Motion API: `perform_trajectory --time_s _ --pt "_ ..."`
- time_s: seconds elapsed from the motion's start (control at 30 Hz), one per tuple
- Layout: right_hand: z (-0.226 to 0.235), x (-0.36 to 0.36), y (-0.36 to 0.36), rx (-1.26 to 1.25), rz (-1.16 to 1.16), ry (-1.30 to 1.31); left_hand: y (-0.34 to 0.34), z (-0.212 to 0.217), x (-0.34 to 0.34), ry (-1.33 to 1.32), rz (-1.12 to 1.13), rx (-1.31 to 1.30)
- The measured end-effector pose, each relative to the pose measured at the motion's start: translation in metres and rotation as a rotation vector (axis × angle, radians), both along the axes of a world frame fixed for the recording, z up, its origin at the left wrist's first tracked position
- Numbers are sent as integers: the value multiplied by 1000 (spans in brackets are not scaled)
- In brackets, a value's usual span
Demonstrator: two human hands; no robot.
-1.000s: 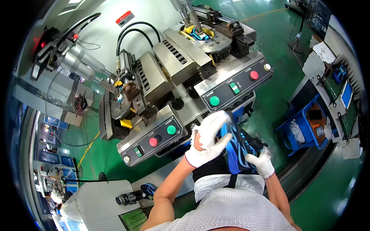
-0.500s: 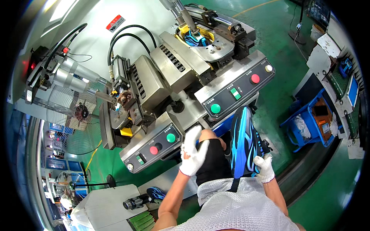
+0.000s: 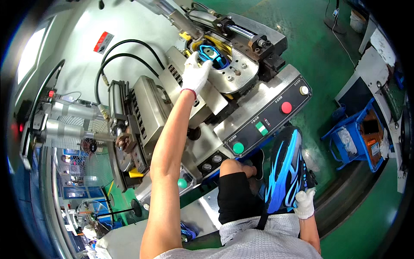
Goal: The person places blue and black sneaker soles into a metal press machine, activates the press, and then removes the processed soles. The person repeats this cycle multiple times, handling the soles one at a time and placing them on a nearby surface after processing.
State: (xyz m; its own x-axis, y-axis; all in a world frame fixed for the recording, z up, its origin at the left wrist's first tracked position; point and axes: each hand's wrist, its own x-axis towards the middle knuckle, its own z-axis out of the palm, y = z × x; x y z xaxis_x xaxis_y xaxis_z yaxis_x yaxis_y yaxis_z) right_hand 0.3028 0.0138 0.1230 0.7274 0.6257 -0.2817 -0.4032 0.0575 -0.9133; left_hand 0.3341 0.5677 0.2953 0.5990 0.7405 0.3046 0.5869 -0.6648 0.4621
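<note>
Blue-black shoe upper [image 3: 219,61], steel plate's [image 3: 222,81] far-left edge, just right of white-gloved left hand [image 3: 196,77], nearer, fingers spread; white-gloved right hand [image 3: 305,204] grips long blue-black sports shoe [image 3: 282,168].

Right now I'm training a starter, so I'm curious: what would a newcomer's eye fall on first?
First, the big blue shoe in the right hand, at the lower right. Next, the gloved left hand, stretched across the machine to another shoe near the top. Right of centre, a red button and a green button dot the panel.
</note>
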Motion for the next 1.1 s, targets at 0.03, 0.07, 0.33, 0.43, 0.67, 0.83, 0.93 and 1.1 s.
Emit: perform_trajectory --time_s 0.03,0.07,0.33,0.43,0.67,0.83,0.93,1.1 --pt "-17 0 -7 -39 -55 -86 19 -9 15 -31 8 -32" --pt "-28 3 -16 -83 -78 -18 37 -16 24 -59 26 -60" --pt "-127 2 -88 -381 108 -2 87 -28 98 -65 -79 -168" --pt "-52 26 -24 -343 -29 234 92 -35 96 -227 -41 -155" --pt "20 52 39 -43 -170 230 23 45 26 -714 -213 148" --pt "89 105 146 76 -278 -285 -128 80 -93 -605 -416 297" --pt "166 145 232 -233 -44 -670 -193 31 -178 -443 -714 -136" --pt "247 192 434 -386 328 -1052 -274 -71 -295 -327 -674 -602"
